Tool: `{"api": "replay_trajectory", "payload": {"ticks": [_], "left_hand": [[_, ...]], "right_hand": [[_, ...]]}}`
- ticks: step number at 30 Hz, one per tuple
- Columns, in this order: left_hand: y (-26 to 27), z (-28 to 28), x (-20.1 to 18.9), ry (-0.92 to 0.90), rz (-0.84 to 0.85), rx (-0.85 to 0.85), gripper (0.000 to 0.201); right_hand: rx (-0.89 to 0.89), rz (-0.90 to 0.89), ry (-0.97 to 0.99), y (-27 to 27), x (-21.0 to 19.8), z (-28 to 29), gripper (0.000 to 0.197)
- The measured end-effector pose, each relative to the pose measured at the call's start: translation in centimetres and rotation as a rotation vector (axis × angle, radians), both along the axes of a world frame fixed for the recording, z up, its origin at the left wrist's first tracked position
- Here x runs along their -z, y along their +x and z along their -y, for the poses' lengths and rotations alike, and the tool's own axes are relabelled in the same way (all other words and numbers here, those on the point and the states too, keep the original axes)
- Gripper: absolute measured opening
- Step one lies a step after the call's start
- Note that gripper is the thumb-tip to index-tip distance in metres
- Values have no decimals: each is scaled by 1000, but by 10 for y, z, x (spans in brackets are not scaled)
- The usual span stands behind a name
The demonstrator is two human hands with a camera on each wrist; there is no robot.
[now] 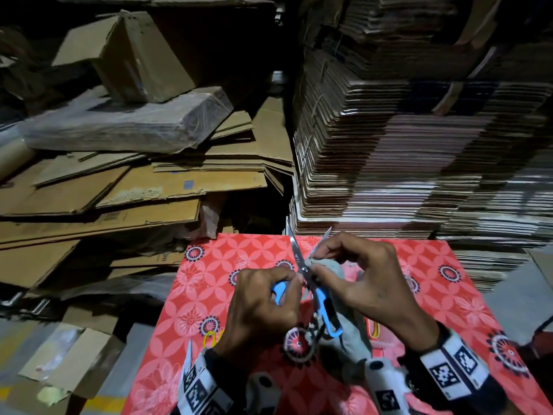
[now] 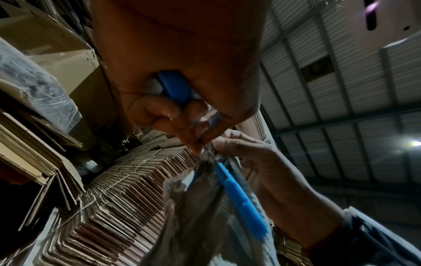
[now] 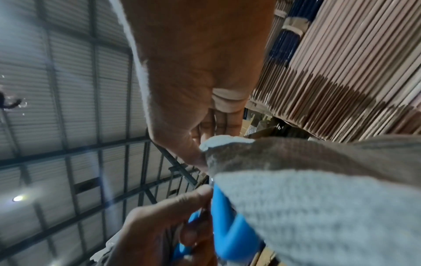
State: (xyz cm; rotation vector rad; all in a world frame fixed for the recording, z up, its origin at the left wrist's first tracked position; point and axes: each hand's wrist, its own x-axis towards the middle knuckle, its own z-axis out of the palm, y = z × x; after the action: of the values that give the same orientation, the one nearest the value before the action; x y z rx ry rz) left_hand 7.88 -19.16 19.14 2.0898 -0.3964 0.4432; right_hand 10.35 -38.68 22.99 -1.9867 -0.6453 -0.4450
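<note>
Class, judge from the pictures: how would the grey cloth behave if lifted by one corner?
Probably floppy: the grey cloth droops in folds below the right hand that pinches it. Likely light, since a fingertip pinch seems to bear it. Its coarse weave suggests it would grip, not slip, on the scissors.

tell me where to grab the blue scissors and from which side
Likely the free blue handle loop, from the near side: the scissors are spread open, blade tips pointing away. The left hand grips the other handle; the right hand pinches grey cloth round one blade.
</note>
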Motion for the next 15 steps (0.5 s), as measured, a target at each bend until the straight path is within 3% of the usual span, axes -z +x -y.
{"api": "replay_trajectory", "payload": {"ticks": [8,15], "left_hand": [[0,-2,3,40,65,11,46],[5,-8,8,60,61,-16,38]], "right_hand": [[283,150,96,17,0,7,20],[80,150,-59,0,16,-5,25]]}}
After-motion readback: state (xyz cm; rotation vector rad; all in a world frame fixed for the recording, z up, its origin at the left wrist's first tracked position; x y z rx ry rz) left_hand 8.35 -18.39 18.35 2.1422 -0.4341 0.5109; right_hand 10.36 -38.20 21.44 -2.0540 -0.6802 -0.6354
